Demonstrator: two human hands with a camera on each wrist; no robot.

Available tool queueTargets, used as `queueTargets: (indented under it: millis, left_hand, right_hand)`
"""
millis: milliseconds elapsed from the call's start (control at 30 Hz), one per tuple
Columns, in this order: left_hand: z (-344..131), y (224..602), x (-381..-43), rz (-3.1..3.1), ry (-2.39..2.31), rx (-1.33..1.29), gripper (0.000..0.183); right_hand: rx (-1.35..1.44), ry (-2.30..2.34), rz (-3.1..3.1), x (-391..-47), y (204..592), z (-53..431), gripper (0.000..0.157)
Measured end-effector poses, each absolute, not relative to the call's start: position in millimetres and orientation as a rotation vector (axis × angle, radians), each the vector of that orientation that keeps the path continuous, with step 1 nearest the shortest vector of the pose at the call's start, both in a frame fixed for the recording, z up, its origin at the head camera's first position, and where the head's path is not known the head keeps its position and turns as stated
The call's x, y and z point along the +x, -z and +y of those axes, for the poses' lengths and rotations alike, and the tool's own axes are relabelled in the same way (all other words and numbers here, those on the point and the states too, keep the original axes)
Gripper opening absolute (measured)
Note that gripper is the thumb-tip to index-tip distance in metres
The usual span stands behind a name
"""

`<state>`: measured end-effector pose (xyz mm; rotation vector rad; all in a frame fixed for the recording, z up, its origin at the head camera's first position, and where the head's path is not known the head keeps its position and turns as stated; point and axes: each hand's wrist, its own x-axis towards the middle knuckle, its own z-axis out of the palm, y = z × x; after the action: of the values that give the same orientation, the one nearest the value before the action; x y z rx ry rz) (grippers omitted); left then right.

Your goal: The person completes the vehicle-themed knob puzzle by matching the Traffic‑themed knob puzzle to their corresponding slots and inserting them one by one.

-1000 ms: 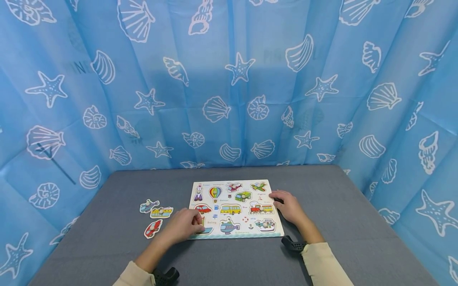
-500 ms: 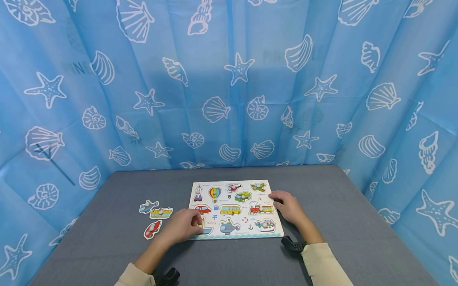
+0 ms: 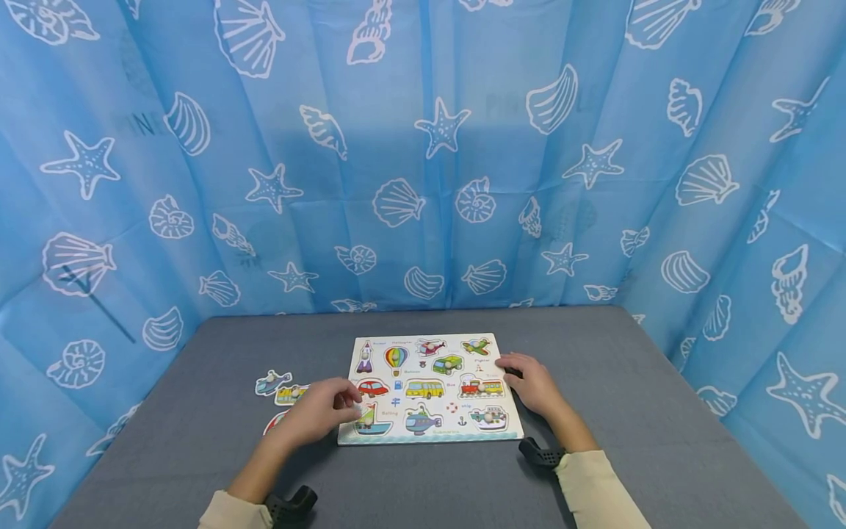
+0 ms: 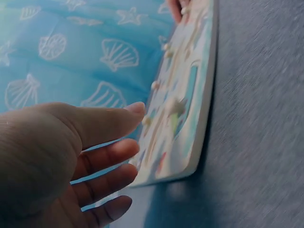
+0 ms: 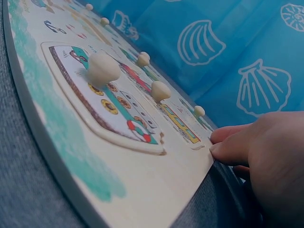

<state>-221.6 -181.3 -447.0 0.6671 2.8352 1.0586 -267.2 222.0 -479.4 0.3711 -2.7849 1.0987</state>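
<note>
A wooden knob puzzle board (image 3: 456, 436) with vehicle pieces lies at the middle of the table. My left hand (image 3: 319, 408) is just off its left edge, fingers relaxed and apart, holding nothing. The sailboat piece (image 3: 374, 427) is in the lower left of the board, close to the fingertips. In the left wrist view a pale knob (image 4: 175, 106) stands up beyond the thumb. At the board's right edge my right hand (image 3: 532, 382) grips the rim between thumb and index finger. Close to it, the ship piece (image 5: 111, 107) sits in its recess.
Left of the board lie loose pieces: a blue-grey one (image 3: 271, 382), a yellow one (image 3: 288, 395) and a red one (image 3: 275, 422), the last two partly behind the left hand. A blue shell-patterned curtain (image 3: 423, 184) hangs behind the grey table (image 3: 436, 485).
My left hand has drawn back left from the sailboat, which now shows almost whole, and covers more of the loose pieces. The right hand stays at the board's edge.
</note>
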Motion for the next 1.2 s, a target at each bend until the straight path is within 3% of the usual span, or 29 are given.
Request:
queueTargets:
  millis: [367, 1200]
  left_hand:
    - [-214, 449, -232, 2.999, -1.075, 0.415, 0.015]
    - [-265, 465, -236, 3.104, -0.871, 0.221, 0.013]
  right_hand:
    - [0.374, -1.114, -2.774, -266, 481, 222, 0.03]
    - [0.386, -1.083, -2.8, -268, 480, 223, 0.03]
